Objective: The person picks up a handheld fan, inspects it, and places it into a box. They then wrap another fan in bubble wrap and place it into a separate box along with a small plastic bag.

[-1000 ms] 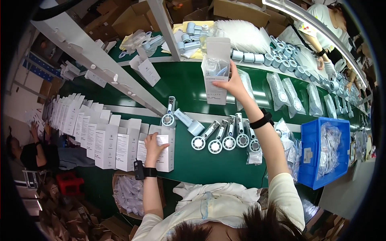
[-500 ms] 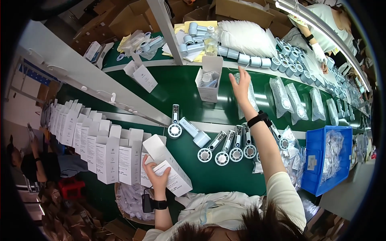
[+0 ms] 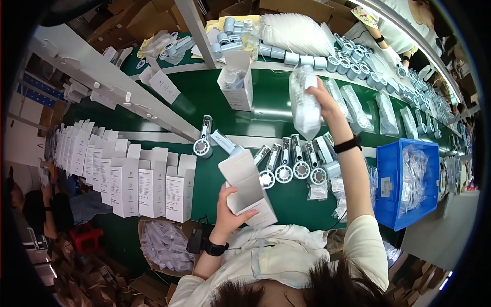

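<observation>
Two hands' clamped fingers: right (image 3: 328, 106) on packet (image 3: 305, 113) near bare surface (image 3: 272, 100), left (image 3: 229, 214) on box (image 3: 248, 187) near bench edge (image 3: 309, 225).

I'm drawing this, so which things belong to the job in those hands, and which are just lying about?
Part of the job, it seems:
open white box in the left hand
wrapped packet in the right hand
row of white boxes
handheld fans

Probably just lying about:
red stool
brown cartons
</observation>
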Tool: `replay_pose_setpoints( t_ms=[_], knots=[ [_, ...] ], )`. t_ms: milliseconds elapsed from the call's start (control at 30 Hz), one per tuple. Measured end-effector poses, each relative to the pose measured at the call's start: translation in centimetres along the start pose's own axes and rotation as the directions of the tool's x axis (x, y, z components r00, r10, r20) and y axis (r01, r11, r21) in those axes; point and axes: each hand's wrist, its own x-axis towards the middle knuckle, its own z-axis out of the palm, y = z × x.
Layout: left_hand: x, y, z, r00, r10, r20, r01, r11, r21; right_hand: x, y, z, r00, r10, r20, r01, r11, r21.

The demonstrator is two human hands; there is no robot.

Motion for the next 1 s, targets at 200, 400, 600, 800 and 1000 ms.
replay_pose_setpoints(
  t_ms=[200, 400, 600, 800, 1000],
  knots=[
    [1.9, 0.9, 7.5, 0.970, 0.094, 0.223, -0.143, 0.967, 0.213, -17.7, -3.6, 2.2, 0.956, -0.182, -0.228, 0.254, 0.903, 0.346],
    [1.6, -0.1, 12.0, 0.930, 0.165, 0.327, -0.330, 0.765, 0.552, -23.6, 2.3, 6.9, 0.718, -0.266, -0.643, 0.479, 0.860, 0.179],
    [-0.5, -2.8, 14.4, 0.957, 0.285, -0.053, -0.282, 0.957, 0.069, -26.3, 4.5, 6.0, 0.624, -0.781, 0.034, 0.470, 0.340, -0.815],
    [-0.9, -3.8, 12.7, 0.874, 0.486, 0.017, -0.485, 0.870, 0.090, -26.2, 4.6, -1.0, 0.709, -0.695, 0.115, 0.488, 0.367, -0.792],
    [-2.4, 0.4, 10.1, 0.899, 0.385, 0.209, -0.403, 0.914, 0.051, -17.3, 8.6, -20.6, 0.665, -0.706, -0.243, -0.230, 0.116, -0.966]
  ],
)
